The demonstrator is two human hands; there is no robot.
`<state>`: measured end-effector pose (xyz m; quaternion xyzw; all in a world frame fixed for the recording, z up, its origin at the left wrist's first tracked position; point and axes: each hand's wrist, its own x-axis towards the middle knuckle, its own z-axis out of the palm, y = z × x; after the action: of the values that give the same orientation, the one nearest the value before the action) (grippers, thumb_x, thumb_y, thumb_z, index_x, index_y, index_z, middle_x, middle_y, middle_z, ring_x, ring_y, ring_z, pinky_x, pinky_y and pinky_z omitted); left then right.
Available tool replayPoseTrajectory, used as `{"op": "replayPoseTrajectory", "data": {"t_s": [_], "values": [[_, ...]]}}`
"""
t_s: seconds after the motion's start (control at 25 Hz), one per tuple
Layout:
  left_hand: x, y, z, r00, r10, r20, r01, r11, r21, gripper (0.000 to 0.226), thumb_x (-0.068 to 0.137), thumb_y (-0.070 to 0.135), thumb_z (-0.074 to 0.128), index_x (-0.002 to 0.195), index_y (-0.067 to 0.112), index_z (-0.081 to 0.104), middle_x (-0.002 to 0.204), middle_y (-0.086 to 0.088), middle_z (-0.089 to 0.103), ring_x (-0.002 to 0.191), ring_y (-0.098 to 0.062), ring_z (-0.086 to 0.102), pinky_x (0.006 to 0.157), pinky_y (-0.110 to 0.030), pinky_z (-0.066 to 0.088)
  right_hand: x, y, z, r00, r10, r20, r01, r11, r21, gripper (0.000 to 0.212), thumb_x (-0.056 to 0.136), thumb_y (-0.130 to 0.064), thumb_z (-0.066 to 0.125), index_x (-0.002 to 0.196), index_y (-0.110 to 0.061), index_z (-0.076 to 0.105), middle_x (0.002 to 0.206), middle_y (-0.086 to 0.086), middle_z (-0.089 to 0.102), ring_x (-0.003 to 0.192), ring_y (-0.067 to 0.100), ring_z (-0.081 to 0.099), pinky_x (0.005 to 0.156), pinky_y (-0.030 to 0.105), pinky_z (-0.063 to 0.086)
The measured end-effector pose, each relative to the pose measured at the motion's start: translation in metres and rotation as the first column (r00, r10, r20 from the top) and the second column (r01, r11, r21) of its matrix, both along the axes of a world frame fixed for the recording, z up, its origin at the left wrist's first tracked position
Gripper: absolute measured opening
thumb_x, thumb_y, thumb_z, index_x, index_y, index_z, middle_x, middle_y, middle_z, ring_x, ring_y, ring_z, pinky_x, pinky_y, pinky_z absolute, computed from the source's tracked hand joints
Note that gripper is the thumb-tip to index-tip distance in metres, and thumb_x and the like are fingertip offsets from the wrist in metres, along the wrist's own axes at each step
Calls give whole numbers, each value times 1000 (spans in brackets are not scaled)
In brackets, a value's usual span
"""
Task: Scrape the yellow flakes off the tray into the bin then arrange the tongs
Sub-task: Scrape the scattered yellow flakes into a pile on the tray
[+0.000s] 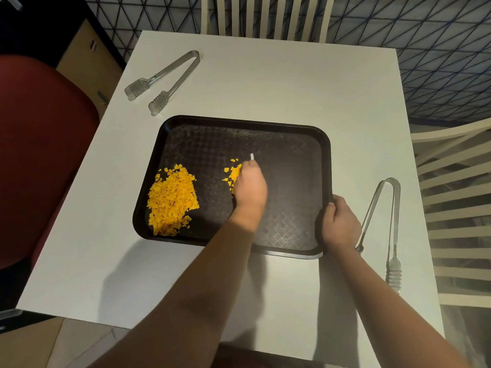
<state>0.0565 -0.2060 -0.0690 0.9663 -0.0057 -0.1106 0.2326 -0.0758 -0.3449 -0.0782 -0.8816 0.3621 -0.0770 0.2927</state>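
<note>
A white table among chairs, on a patterned floor.

The square white table (265,81) filled the middle of the view, its surface evenly lit, with soft shadows falling toward six o'clock. At twelve o'clock a cream slatted chair (265,14) stood pushed against the far edge. A second cream slatted chair (457,197) stood at three o'clock, just beside the table. At nine o'clock sat a dark red rounded seat (39,155). A tan cabinet (87,59) stood at ten o'clock. Pale flooring (438,35) crossed by dark triangular lines spread from twelve to two o'clock.
</note>
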Motion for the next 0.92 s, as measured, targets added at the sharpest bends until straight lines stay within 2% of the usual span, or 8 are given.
{"op": "replayPoseTrajectory", "data": {"t_s": [0.12, 0.2, 0.28, 0.44, 0.56, 0.68, 0.8, 0.92], "values": [[-7, 33, 1, 984, 173, 28, -174, 984, 24, 30, 93, 0, 37, 120, -3, 49, 118, -20, 55, 104, -36, 60, 86, -40, 49, -1, 0, 0, 1000, -1, -12, 1, 1000, 6, 41, 90, -29, 28, 117, -16, 56, 100, 15, 67, 90, 39, 59, 72, 34, 38], [-7, 43, 5, 973, 226, 41, -227, 974, 11, 30, 92, 1, 38, 119, -2, 50, 117, -20, 56, 103, -37, 60, 86, -40, 48, 0, -1, 0, 1000, -5, -27, 6, 1000, 20, 31, 94, -22, 35, 116, -16, 56, 99, 15, 67, 89, 39, 59, 72, 34, 38], [-5, 34, 9, 987, 149, 62, -149, 989, -12, 30, 91, 1, 40, 118, -1, 53, 117, -18, 56, 101, -36, 60, 84, -39, 47, 0, -1, 0, 1000, -7, -27, 8, 1000, 26, 28, 94, -19, 37, 115, -15, 56, 97, 15, 67, 87, 39, 59, 70, 34, 37], [3, -21, 15, 986, -137, 95, 143, 988, -59, 31, 93, 5, 39, 121, 3, 53, 117, -18, 54, 99, -39, 59, 84, -46, 46, 0, -1, 0, 999, -13, -31, 13, 1000, 16, 29, 94, -19, 37, 115, -15, 56, 97, 14, 67, 88, 39, 59, 71, 34, 37], [9, -42, 12, 973, -217, 78, 219, 976, -10, 33, 94, 3, 38, 125, 2, 48, 115, -18, 55, 100, -37, 60, 82, -44, 47, 1, -2, -2, 999, -13, -35, 13, 1000, -1, 29, 94, -19, 37, 114, -16, 56, 97, 13, 67, 87, 38, 59, 69, 32, 35], [16, -27, 6, 984, -170, 60, 168, 985, 34, 31, 92, -1, 38, 120, -2, 51, 110, -19, 57, 98, -38, 61, 81, -44, 49, 0, -2, -4, 999, -11, -31, 10, 1000, -19, 28, 94, -20, 36, 112, -16, 56, 95, 13, 68, 85, 38, 59, 66, 30, 30], [18, 8, 3, 998, -37, 50, 35, 999, 41, 30, 92, -2, 39, 117, -2, 55, 109, -20, 58, 96, -37, 62, 79, -43, 50, 0, -2, -4, 1000, -17, -22, 17, 1000, -8, 28, 93, -20, 35, 112, -16, 56, 93, 14, 67, 84, 38, 59, 67, 31, 32], [10, 51, 4, 995, 82, 61, -86, 994, 72, 30, 92, -2, 38, 116, -2, 56, 110, -20, 59, 96, -36, 62, 80, -41, 50, 0, -1, -3, 1000, -9, -10, 9, 1000, -16, 39, 88, -29, 28, 112, -16, 56, 92, 14, 67, 84, 38, 59, 68, 32, 34]]}}
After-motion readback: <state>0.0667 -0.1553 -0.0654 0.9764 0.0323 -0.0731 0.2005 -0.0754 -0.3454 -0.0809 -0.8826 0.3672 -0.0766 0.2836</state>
